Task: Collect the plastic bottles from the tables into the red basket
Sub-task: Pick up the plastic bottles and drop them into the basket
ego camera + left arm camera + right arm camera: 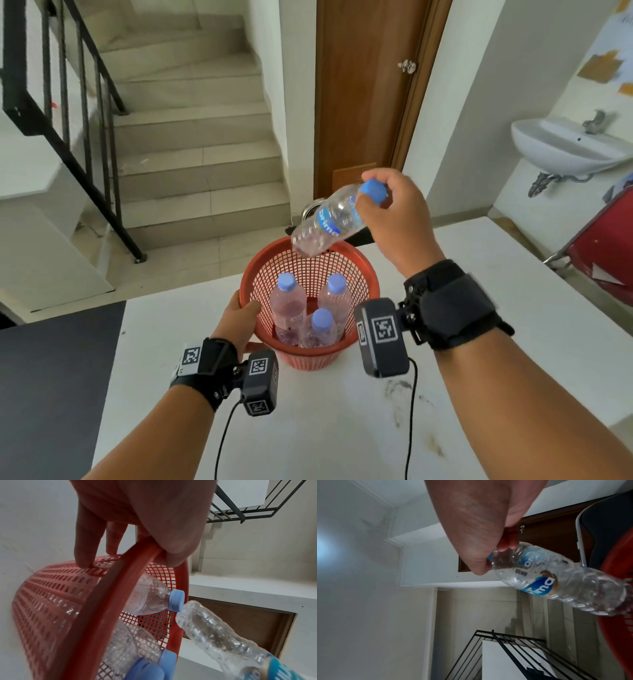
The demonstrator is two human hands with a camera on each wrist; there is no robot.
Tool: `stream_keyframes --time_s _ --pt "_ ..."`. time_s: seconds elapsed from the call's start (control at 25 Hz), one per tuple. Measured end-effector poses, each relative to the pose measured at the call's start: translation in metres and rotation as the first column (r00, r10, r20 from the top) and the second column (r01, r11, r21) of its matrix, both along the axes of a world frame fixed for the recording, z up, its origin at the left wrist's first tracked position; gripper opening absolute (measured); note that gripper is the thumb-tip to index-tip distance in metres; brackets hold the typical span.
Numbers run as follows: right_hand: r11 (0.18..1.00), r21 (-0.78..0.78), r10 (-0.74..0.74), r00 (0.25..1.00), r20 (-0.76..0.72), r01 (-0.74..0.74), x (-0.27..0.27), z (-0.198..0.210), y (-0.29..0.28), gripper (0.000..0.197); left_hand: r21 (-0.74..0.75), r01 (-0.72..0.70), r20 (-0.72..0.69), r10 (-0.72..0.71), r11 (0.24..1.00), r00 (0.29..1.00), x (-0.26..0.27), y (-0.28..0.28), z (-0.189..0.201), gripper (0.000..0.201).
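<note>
A red mesh basket [359, 263] stands on the white table [496, 342] with three clear blue-capped bottles [287, 305] upright inside. My left hand [241, 317] grips the basket's near-left rim [137, 563], thumb inside and fingers [85, 545] outside. My right hand [383, 195] pinches a fourth clear bottle [327, 221] by its blue cap, tilted with its base down-left over the basket's far rim. In the right wrist view the held bottle [556, 580] slants away from the fingertips [503, 546]. The left wrist view shows the held bottle's base [202, 622] at the basket mouth.
A dark table [51, 394] adjoins the white one on the left. Stairs with a black railing [85, 137] rise ahead on the left, and a wooden door [363, 102] is behind the basket. A wall sink [565, 144] and a red chair [606, 246] are at the right.
</note>
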State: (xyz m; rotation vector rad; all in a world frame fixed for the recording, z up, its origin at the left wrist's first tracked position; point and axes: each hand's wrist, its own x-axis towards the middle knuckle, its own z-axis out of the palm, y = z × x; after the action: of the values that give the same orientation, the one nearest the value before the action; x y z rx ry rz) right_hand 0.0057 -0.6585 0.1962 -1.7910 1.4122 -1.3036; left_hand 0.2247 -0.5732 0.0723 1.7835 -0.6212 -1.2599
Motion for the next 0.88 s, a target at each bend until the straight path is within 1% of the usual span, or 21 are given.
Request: stream_keyframes --time_s 0.2,0.28,0.36,0.4,0.44,0.48,0.52,0.6,0.64,0.68,0.72,0.76,0.8,0.84,0.88 --pt "0.992 0.128 0.015 0.995 -0.102 -0.002 -0.019 -0.048 -0.018 0.032 -0.062 0.1 -0.009 -0.1 0.993 0.995 -0.037 -0.052 -0.014 0.029" --pt "0.967 0.255 0.035 0.991 -0.128 -0.002 -0.021 -0.076 -0.03 0.034 -0.07 0.113 -0.01 -0.114 0.991 0.993 -0.048 -0.075 -0.017 0.029" --pt "0.906 0.423 0.095 0.984 -0.151 -0.022 -0.018 -0.099 -0.045 0.039 -0.048 0.131 0.009 -0.13 0.99 0.991 -0.055 -0.099 -0.022 0.027" --pt "0.877 0.478 0.135 0.976 -0.168 -0.039 -0.018 -0.109 -0.058 0.042 -0.037 0.12 0.016 -0.119 0.992 0.993 -0.056 -0.113 -0.025 0.026" --pt "0.868 0.493 0.159 0.972 -0.174 -0.054 -0.018 -0.115 -0.074 0.043 -0.032 0.105 0.027 -0.104 0.994 0.994 -0.059 -0.13 -0.025 0.025" --pt "0.88 0.472 0.164 0.968 -0.188 -0.058 -0.021 -0.115 -0.094 0.043 -0.037 0.093 0.03 -0.092 0.995 0.995 -0.061 -0.149 -0.023 0.025" --pt "0.9 0.434 0.125 0.975 -0.184 -0.034 -0.026 -0.115 -0.118 0.041 -0.04 0.075 0.022 -0.074 0.996 0.997 -0.064 -0.172 -0.023 0.023" --pt "0.929 0.364 -0.021 0.99 -0.141 0.071 -0.051 -0.124 -0.206 0.035 -0.055 0.03 0.026 -0.029 0.998 0.999 -0.083 -0.256 -0.032 0.02" --pt "0.926 0.353 -0.1 0.988 -0.116 0.135 -0.058 -0.123 -0.217 0.034 -0.062 0.035 0.034 -0.033 0.997 0.999 -0.084 -0.264 -0.028 0.019" --pt "0.905 0.381 -0.165 0.982 -0.093 0.188 -0.069 -0.128 -0.242 0.034 -0.056 0.019 0.035 -0.017 0.998 0.999 -0.091 -0.285 -0.025 0.019" --pt "0.866 0.451 -0.211 0.976 -0.058 0.214 -0.083 -0.133 -0.276 0.039 -0.055 0.006 0.041 -0.004 0.998 0.999 -0.101 -0.319 -0.026 0.019" --pt "0.804 0.556 -0.255 0.967 -0.002 0.213 -0.096 -0.137 -0.31 0.046 -0.049 0.009 0.065 -0.005 0.999 0.998 -0.11 -0.351 -0.026 0.02" --pt "0.722 0.674 -0.293 0.952 0.092 0.157 -0.107 -0.142 -0.333 0.053 -0.044 0.011 0.066 -0.008 0.999 0.998 -0.116 -0.372 -0.024 0.02" --pt "0.653 0.752 -0.314 0.935 0.164 0.088 -0.12 -0.148 -0.36 0.058 -0.036 0.004 0.062 -0.002 0.999 0.998 -0.125 -0.395 -0.019 0.021" --pt "0.595 0.803 -0.296 0.935 0.197 0.019 -0.13 -0.149 -0.391 0.057 -0.039 -0.011 0.046 0.013 0.999 0.999 -0.133 -0.423 -0.015 0.022"
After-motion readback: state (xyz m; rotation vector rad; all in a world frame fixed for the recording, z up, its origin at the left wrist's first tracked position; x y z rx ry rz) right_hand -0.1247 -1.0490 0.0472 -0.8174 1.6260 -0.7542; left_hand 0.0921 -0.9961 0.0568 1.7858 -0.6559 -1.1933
